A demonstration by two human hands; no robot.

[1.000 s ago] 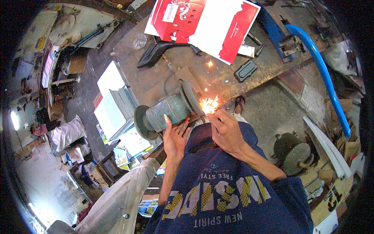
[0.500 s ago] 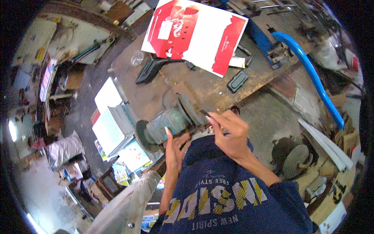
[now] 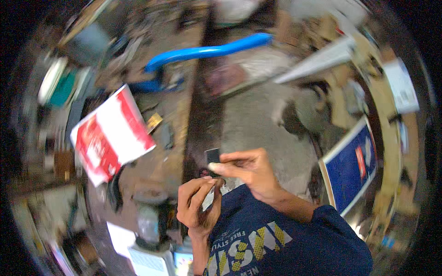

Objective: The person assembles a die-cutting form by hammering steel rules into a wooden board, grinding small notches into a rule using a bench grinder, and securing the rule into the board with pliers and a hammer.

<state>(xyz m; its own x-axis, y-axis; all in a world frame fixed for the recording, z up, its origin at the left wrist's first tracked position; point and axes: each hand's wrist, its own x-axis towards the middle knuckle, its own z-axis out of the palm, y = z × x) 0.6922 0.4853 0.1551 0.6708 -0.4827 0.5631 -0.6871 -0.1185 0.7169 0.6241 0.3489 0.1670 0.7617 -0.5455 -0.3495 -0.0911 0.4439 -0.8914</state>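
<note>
Flat red-and-white printed card sheet (image 3: pixel 113 136) lying on worn brown table (image 3: pixel 160 170) | blurred grey-green metal grinder (image 3: pixel 149 221) | left hand (image 3: pixel 195 201): fingers curled, perhaps to steady; grip unclear | small dark flat rectangular piece (image 3: pixel 212 155) just beyond left fingertips | right hand (image 3: pixel 252 175): narrow pinch on the piece's lower end, likely leaving its upper face visible

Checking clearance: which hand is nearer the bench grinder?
Left. The left hand is up and right of the blurred bench grinder, apart from it; the right hand is farther right, pinching a small dark piece.
</note>
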